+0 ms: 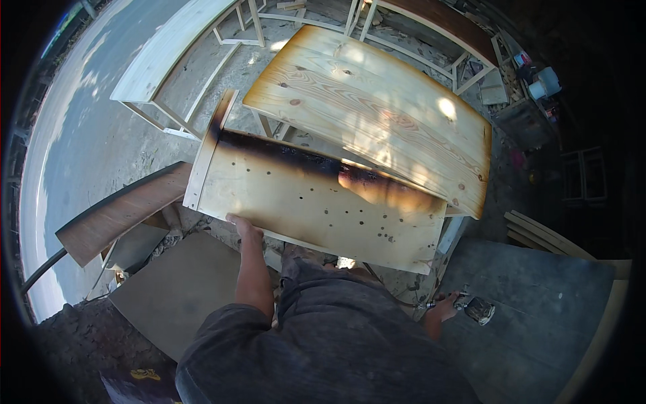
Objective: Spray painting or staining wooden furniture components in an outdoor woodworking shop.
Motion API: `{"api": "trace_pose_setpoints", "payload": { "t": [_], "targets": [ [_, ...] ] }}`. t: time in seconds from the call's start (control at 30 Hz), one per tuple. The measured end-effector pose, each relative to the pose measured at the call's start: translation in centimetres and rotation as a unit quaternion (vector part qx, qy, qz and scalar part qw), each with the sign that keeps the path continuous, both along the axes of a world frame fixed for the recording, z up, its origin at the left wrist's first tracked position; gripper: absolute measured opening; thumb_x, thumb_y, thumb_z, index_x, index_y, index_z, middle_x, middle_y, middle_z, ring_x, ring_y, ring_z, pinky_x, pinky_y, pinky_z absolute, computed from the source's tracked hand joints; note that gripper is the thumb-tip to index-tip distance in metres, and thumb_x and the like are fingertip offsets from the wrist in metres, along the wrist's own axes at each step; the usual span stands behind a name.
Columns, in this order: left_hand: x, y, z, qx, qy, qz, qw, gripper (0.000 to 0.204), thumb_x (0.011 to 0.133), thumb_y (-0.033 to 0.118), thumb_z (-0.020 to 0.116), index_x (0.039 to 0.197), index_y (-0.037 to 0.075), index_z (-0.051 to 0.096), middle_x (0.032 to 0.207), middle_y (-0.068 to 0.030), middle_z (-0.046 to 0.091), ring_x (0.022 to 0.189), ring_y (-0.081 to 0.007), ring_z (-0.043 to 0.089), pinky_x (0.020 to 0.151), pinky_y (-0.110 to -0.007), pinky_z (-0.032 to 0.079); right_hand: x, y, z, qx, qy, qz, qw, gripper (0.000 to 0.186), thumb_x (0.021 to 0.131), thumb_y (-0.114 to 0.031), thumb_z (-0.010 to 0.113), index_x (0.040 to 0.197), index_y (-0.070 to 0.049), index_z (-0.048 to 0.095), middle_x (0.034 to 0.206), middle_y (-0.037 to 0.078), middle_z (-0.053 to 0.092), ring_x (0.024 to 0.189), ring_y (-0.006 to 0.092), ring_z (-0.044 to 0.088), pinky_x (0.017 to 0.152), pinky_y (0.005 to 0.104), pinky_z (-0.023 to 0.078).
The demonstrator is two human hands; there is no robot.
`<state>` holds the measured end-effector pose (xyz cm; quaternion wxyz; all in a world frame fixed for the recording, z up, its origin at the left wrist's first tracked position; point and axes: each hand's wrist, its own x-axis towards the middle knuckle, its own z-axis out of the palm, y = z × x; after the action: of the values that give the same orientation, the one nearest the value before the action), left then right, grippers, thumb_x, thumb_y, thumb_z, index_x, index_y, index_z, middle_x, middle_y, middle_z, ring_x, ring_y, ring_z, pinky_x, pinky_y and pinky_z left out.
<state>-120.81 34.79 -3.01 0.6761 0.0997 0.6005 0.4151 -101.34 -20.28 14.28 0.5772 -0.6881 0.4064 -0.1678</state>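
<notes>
In front of me, tilted, is a pale wooden panel (pixel 316 215) with a dark brown to black stained band along its far edge and several dark spots. A light wooden strip (pixel 200 172) runs along its left end. My left hand (pixel 243 225) is closed on the panel's near edge, close to its left corner. Out to the right, my right hand (pixel 444 308) is closed round a spray gun (pixel 464 300) with a stained cup (pixel 480 310). The gun is held away from the panel, over a dark flat board. Its trigger is hard to make out.
Just beyond the panel stands a wooden table (pixel 377 101) with browned edges. A pale bench (pixel 168 47) is at far left, a brown-topped one (pixel 444 23) at far right. Flat boards (pixel 525 303) lie at right, and a reddish-brown board (pixel 128 209) slants at left.
</notes>
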Motion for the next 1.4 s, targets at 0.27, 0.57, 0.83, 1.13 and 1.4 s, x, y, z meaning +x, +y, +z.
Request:
{"api": "trace_pose_setpoints", "payload": {
  "t": [0.27,0.57,0.83,1.13,1.4],
  "targets": [
    [1.5,4.8,-3.7,-0.065,-0.015,-0.050,0.997,0.094,0.099,0.076,0.021,0.156,0.002,0.030,0.161,-0.0143,0.034,0.143,-0.0320,0.038,0.122,-0.042,0.029,-2.5,4.3,-1.0,-0.021,-0.067,-0.001,0.998,0.042,0.096,-0.035,0.071,0.112,0.003,0.064,0.101,0.008,0.067,0.061,0.0177,0.058,0.050,0.0298,0.044],
    [4.5,6.8,-3.7,-0.037,-0.119,-0.102,0.987,0.090,0.100,0.074,0.012,0.157,0.006,0.030,0.161,-0.0133,0.034,0.147,-0.0320,0.034,0.124,-0.044,0.025,-4.2,9.5,1.3,-0.005,-0.058,0.022,0.998,0.038,0.098,-0.032,0.068,0.117,0.000,0.058,0.102,0.008,0.064,0.064,0.0166,0.058,0.050,0.0289,0.043],
    [6.8,5.6,-3.3,-0.040,-0.053,-0.114,0.991,0.093,0.098,0.077,0.018,0.158,0.006,0.029,0.162,-0.0132,0.032,0.147,-0.0321,0.032,0.123,-0.044,0.025,-5.3,8.6,1.4,-0.003,-0.048,0.027,0.998,0.030,0.099,-0.031,0.066,0.114,-0.005,0.060,0.102,0.005,0.064,0.067,0.0177,0.058,0.051,0.0300,0.044],
    [8.1,5.3,-1.8,-0.032,-0.087,-0.102,0.990,0.094,0.098,0.078,0.019,0.158,0.006,0.029,0.163,-0.0132,0.031,0.148,-0.0325,0.031,0.123,-0.046,0.022,-4.1,9.2,2.2,-0.032,-0.030,0.102,0.994,0.027,0.101,-0.032,0.064,0.112,-0.008,0.059,0.102,0.002,0.064,0.068,0.0162,0.058,0.052,0.0294,0.044],
    [8.1,6.3,-3.6,-0.019,-0.075,-0.115,0.990,0.095,0.097,0.078,0.013,0.159,0.008,0.026,0.165,-0.0133,0.026,0.150,-0.0326,0.027,0.125,-0.047,0.018,-3.7,12.0,3.9,-0.064,-0.029,0.169,0.983,0.036,0.102,-0.035,0.063,0.114,-0.001,0.064,0.095,0.005,0.066,0.062,0.0132,0.060,0.051,0.0274,0.045]
  ]
}}
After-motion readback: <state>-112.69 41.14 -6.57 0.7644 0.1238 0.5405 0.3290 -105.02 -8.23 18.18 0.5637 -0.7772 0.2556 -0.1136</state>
